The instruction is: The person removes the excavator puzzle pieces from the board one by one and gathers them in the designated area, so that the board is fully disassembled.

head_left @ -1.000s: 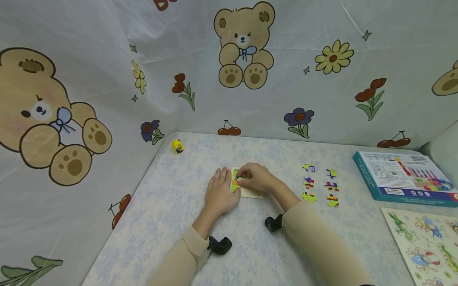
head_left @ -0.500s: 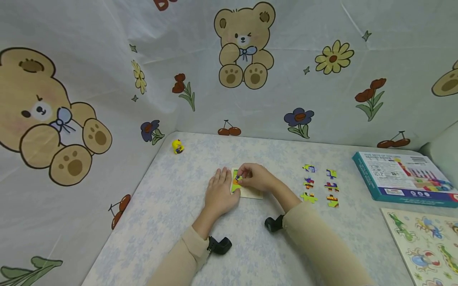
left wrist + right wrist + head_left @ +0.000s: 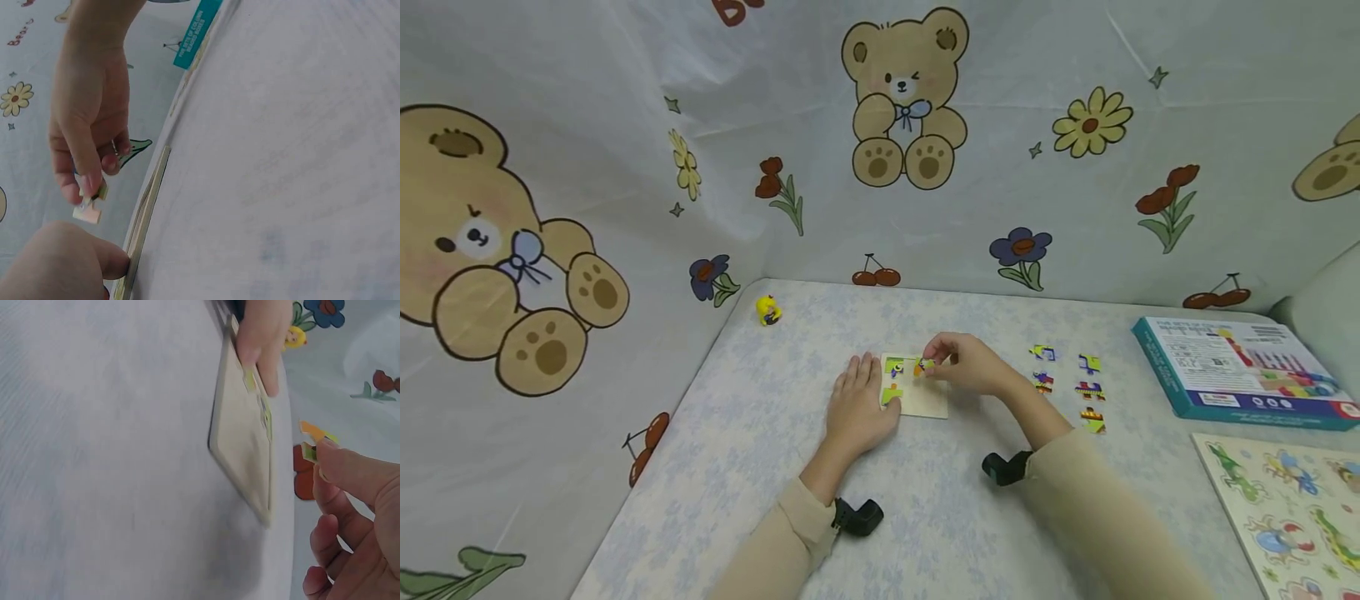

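A small pale puzzle board (image 3: 928, 404) lies on the table, with colourful puzzle pieces (image 3: 891, 395) set along its left side. My left hand (image 3: 859, 408) rests at the board's left edge, fingers straight and thumb on its lower edge. Above the upper part of the board, my right hand (image 3: 970, 364) pinches a puzzle piece (image 3: 921, 367) between thumb and index finger. In the right wrist view that piece (image 3: 317, 432) shows orange and green, apart from the board (image 3: 234, 431). The left wrist view shows the held piece (image 3: 87, 214) in the air too.
Several loose puzzle pieces (image 3: 1090, 391) lie to the right, partly near the right forearm. Farther right are a blue-edged box (image 3: 1247, 367) and a board with insect pictures (image 3: 1285, 508). A yellow toy figure (image 3: 768, 310) stands at the back left.
My right hand has moved right and lifted from the board's left side with the puzzle piece, uncovering the pieces there. My left hand has stayed in place. The head view has shifted slightly.
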A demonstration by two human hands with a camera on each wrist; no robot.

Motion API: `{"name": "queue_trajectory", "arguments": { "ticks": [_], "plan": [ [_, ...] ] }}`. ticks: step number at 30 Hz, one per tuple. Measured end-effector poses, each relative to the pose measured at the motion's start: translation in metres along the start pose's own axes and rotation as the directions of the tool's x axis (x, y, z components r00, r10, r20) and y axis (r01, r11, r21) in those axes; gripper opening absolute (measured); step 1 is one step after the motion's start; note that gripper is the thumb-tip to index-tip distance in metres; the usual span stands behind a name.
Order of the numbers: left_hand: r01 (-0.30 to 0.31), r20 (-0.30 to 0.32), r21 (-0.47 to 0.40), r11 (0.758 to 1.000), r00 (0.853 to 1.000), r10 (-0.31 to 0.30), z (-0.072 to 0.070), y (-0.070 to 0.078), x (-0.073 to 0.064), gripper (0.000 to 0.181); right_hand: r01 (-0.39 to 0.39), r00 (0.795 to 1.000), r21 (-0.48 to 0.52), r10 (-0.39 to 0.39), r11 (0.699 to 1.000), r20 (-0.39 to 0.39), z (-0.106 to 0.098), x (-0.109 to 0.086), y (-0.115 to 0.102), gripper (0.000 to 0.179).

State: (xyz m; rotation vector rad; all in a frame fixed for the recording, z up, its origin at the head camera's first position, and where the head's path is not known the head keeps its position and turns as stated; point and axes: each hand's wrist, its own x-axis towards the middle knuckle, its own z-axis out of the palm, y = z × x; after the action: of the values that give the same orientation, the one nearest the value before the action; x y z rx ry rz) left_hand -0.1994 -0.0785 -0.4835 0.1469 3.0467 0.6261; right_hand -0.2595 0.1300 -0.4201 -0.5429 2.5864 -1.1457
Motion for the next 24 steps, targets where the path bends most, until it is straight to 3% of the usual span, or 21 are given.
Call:
{"name": "queue_trajectory", "arguments": {
  "ticks": [12,24],
  "plan": [
    [0.004,0.005,-0.030,1.000,1.000,-0.004,0.000,-0.001,-0.001,0.078,-0.153,0.988,-0.082,0.151,0.985,-0.034,-0.053,-0.051,0.048,0.019],
    [0.002,-0.003,-0.040,0.999,1.000,-0.002,0.001,0.001,0.000,0.077,-0.236,0.971,-0.067,0.234,0.969,-0.041,-0.063,-0.064,0.070,0.022]
  ]
}}
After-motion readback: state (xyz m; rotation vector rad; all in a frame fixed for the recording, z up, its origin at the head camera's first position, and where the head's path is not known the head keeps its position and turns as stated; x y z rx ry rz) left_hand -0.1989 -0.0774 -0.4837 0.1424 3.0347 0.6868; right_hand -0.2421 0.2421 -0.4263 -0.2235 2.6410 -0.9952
